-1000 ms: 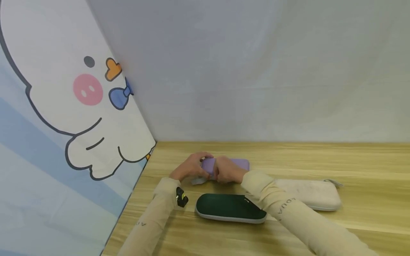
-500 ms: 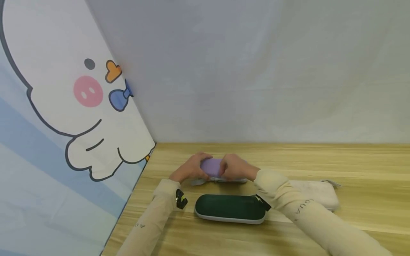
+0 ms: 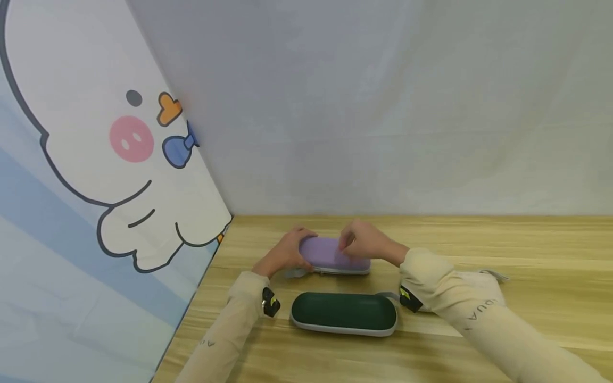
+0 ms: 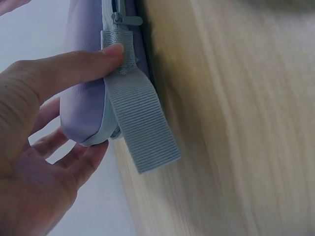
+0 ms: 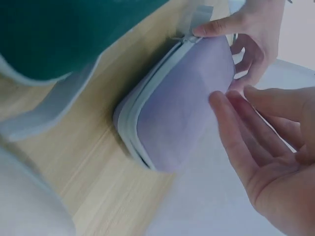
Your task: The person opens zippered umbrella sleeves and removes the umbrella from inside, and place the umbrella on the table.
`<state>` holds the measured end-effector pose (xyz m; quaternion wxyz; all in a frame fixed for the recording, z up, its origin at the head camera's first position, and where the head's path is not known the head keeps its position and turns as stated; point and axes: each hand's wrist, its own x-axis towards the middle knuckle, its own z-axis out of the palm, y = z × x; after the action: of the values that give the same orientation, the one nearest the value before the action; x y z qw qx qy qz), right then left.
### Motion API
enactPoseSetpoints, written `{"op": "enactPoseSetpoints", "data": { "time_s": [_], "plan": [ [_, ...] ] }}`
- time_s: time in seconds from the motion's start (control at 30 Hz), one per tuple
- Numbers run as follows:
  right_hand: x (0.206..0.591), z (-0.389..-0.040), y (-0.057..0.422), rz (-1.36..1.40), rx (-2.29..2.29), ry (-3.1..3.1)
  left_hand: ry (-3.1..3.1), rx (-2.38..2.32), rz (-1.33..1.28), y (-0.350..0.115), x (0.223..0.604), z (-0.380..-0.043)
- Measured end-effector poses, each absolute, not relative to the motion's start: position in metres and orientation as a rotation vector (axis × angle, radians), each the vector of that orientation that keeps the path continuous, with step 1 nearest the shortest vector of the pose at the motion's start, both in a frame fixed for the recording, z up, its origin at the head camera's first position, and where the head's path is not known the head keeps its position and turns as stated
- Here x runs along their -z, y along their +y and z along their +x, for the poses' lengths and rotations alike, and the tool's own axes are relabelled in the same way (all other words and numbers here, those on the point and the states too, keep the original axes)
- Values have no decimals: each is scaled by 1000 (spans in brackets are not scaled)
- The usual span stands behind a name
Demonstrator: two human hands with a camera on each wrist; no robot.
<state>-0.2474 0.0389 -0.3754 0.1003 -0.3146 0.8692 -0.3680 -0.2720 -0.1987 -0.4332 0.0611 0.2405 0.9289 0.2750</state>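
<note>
Head cam first, biggest stuff down: pale backdrop (image 3: 383,106) behind the purple case (image 3: 323,250), cartoon panel (image 3: 67,85) off to its left, wood-look counter (image 3: 354,361) under it. Next, a dark green case (image 3: 344,312) lies on its near side, and a whitish case (image 3: 486,284) is to its right and a bit nearer, partly blocked by a sleeve. The purple one lies on the counter with both hands at it. Left hand (image 3: 286,251) grips its left end, thumb on one side and fingers round the other; right hand (image 3: 367,242) is at its right half, fingers loosely bent and holding nothing, can't tell if the tips touch. Smallest bits: a grey strap (image 4: 142,123) sticks out at its left end, zip pull (image 4: 129,20) right beside that. There's a dark gap along the zip, so I'd guess it's not fully closed. My worries: only one end's held, so a sideways tug could swivel it. The strap's so near the pull that yanking it might jam webbing in the teeth. And dropping that right wrist could bump the green case.
</note>
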Motion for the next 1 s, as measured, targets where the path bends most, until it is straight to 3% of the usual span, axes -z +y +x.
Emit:
{"op": "enactPoseSetpoints", "data": {
  "time_s": [0.63, 1.0],
  "plan": [
    [386, -259, 81, -933, 1248, 2751, 2968, -863, 861, -201, 433, -252],
    [396, -264, 76, -876, 1251, 2705, 3019, -951, 887, -207, 430, -242]
  ]
}}
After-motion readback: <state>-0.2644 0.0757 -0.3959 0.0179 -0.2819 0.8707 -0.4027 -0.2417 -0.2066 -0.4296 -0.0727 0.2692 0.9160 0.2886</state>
